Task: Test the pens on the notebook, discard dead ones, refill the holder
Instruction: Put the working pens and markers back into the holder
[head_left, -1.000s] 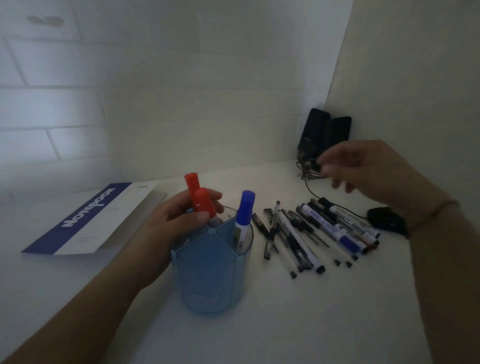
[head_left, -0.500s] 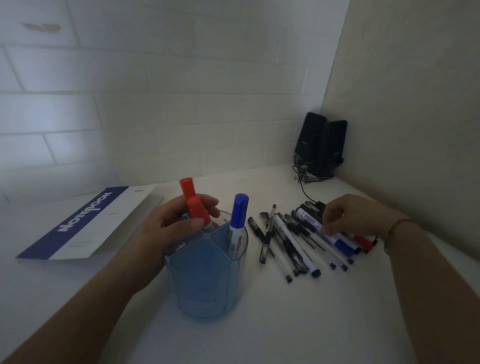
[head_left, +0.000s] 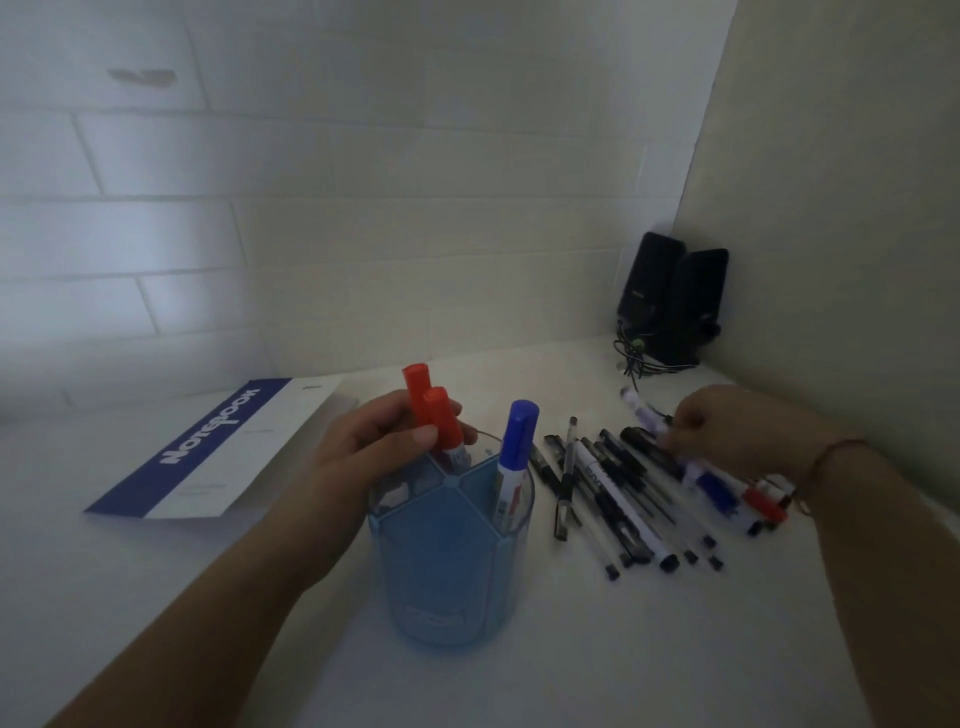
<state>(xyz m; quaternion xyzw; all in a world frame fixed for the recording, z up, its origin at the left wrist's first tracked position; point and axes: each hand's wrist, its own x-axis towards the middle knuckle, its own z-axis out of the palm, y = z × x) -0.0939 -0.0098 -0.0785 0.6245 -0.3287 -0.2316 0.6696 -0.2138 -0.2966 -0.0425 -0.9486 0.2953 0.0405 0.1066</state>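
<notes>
Your left hand (head_left: 374, 447) grips two red markers (head_left: 434, 415) in the holder (head_left: 447, 566); right of the holder, your right hand (head_left: 727, 431) pinches a purple-capped marker (head_left: 641, 410) — fingers curled — over the pen pile (head_left: 618, 488).

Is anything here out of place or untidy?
Yes. Many pens lie loose in a crossed pile on the table right of the blue holder, not inside it. A tangled cable sits before the black speakers. No damage is visible.
</notes>
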